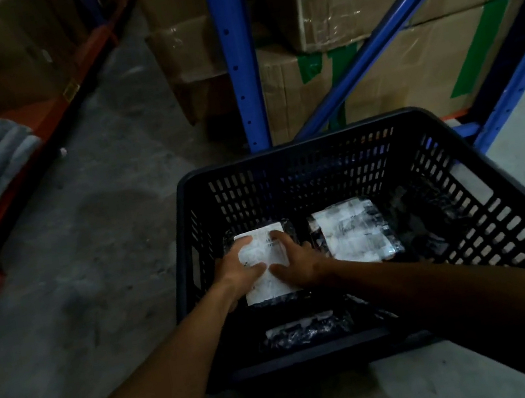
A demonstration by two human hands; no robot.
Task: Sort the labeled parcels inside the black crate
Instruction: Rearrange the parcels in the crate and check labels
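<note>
holding one labeled parcel between both hands, fingers spread, inside black crate beside another parcel.

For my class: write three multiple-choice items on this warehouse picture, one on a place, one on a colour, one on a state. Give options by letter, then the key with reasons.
1. Where does the parcel under both hands lie?
A. On the floor
B. Inside the black crate, left part
C. On a cardboard box

2. What colour are the rack uprights?
A. Blue
B. Yellow
C. White

3. What are the hands doing?
A. Hanging free
B. Lifting the crate
C. Resting on one labeled parcel

Key: B, the labeled parcel sits within the crate walls; A, the rack upright is blue; C, the left hand and right hand both touch its label.
</note>
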